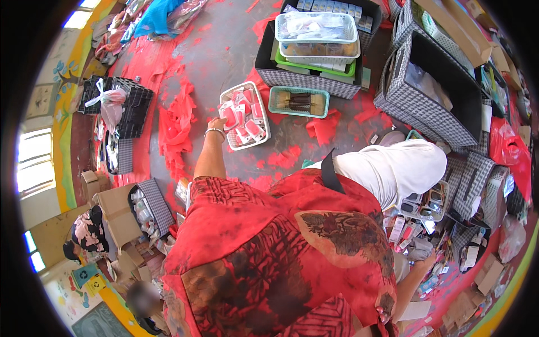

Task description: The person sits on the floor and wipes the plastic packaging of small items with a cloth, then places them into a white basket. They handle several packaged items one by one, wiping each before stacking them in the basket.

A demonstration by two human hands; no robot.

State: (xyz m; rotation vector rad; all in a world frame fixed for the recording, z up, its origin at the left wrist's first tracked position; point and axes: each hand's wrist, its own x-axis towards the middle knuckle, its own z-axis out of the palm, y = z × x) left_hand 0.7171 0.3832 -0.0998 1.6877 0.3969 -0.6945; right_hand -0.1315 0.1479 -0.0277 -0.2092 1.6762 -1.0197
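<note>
My left hand (217, 124) is closed at the left rim of a white plastic basket (258, 142), its fingers partly hidden. Pink-and-white packages (254, 130) fill this basket, and one leans close to my fingers. Far off to the lower right, my right hand (429, 259) reaches down beside a grey crumpled bundle (420, 249). Its fingers look closed, but what they hold is too small to make out. Small packaged goods (397, 229) lie in a heap around that hand.
A pale green basket (273, 106) of brown-handled brushes stands right of the white one. Behind it is a checked fabric box (314, 84) topped with stacked baskets. Larger checked boxes (429, 106) line the right. Torn red sheeting (178, 132) covers parts of the floor.
</note>
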